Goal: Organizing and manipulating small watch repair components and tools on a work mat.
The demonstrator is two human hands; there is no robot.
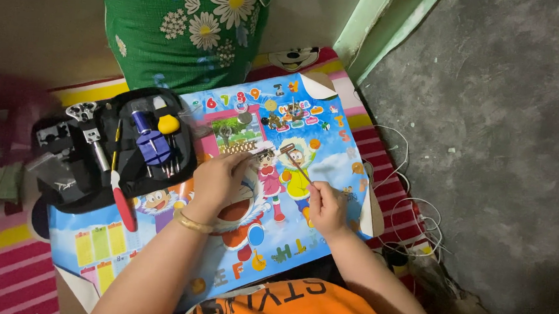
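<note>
- Covering most of the view, a colourful cartoon poster board lay flat over a striped mat on the floor, serving as the worktop; one corner curled up near the top.
- A green floral cushion stood behind it, and white cables trailed beside it on the concrete.
- A black tool pouch lay open at the board's left edge, with screwdrivers and a red-handled tool resting on it.
- The left hand pressed down on a metal watch bracelet, fingers curled together over its near end.
- The right hand pinched the handle end of a small hammer, its head hovering just beside the bracelet.
- The hammer looked light and stiff, best gripped low on the handle; the bracelet looked slippery and jointed, best pinned flat.
- Small loose parts sat further up the board, too small to identify.
</note>
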